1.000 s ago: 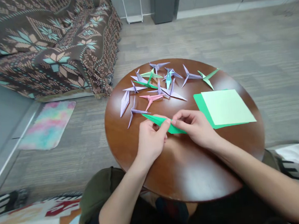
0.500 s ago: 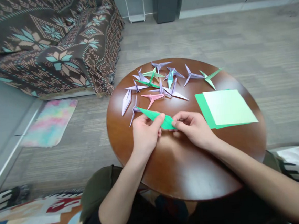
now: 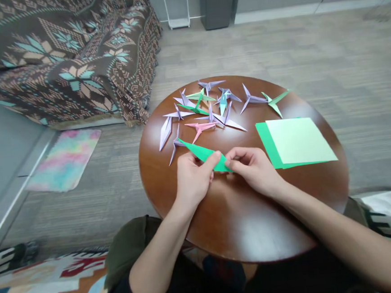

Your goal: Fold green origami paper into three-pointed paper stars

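Observation:
A folded piece of green origami paper [image 3: 201,151], long and pointed toward the upper left, is held above the near part of the table. My left hand [image 3: 196,176] grips its middle, thumb pressed on top and fingers underneath. At its right end, my right hand [image 3: 251,164] pinches the paper between thumb and forefinger. Beyond my hands lie several folded paper cranes, among them a pink crane [image 3: 201,128], a dark green crane [image 3: 197,106] and a purple crane [image 3: 176,145] close to the held paper's tip.
On the right of the round brown table [image 3: 241,210] rests a pale green sheet stack [image 3: 301,140] over darker green paper [image 3: 272,147]. A patterned covered sofa [image 3: 74,70] stands at the far left, with a pastel mat [image 3: 66,161] on the floor before it.
My left hand has slid slightly right along the green paper, its thumb now closer to my right fingers. The paper's right end reaches a little further right. The cranes and sheets have stayed put.

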A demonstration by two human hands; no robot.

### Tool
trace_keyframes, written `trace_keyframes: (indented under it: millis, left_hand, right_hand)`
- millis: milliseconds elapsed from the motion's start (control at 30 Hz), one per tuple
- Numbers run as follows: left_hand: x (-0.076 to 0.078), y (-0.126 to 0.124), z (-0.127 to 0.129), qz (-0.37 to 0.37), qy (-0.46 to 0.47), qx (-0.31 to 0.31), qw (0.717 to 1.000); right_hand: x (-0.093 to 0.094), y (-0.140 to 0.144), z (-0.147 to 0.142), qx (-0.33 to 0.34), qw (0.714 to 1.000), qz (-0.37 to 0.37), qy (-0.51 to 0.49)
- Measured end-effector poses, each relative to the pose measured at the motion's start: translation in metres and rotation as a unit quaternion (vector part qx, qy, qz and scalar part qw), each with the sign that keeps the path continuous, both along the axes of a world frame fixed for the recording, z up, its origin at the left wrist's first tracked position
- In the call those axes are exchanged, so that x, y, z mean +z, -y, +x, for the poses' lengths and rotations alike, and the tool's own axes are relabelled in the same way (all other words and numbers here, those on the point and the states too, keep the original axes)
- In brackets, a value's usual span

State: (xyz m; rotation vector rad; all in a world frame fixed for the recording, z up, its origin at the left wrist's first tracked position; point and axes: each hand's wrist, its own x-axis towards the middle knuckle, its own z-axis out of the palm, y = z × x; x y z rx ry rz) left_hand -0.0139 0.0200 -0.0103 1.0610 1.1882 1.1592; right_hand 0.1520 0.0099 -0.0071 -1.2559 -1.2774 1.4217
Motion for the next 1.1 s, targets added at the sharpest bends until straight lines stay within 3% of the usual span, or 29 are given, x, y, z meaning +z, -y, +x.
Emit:
trace_keyframes:
  millis: [200,533,700,833,933,1100]
  left_hand:
    - [-0.003,-0.006,-0.003,-0.008,0.068,0.048,0.997]
    - [0.006,-0.008,-0.002,-0.025,0.124,0.07,0.99]
    - [0.008,-0.007,-0.004,-0.034,0.113,0.033,0.992]
    - [0.008,-0.005,-0.004,-0.038,0.104,-0.007,0.994]
    - [0.007,-0.004,-0.004,-0.04,0.101,-0.046,0.993]
    - [0.006,-0.004,-0.004,-0.031,0.097,-0.038,0.994]
  right_hand:
    - [0.0,0.0,0.0,-0.001,1.0,-0.015,-0.02]
    - [-0.008,0.001,0.005,-0.019,0.997,-0.027,-0.073]
    - [-0.012,-0.001,0.009,-0.022,0.994,0.009,-0.108]
    - [-0.006,0.001,0.006,0.022,0.999,0.023,-0.044]
    - [-0.002,0.002,0.003,0.006,0.999,0.039,-0.013]
    - [-0.002,0.001,0.005,-0.02,0.999,0.045,0.006]
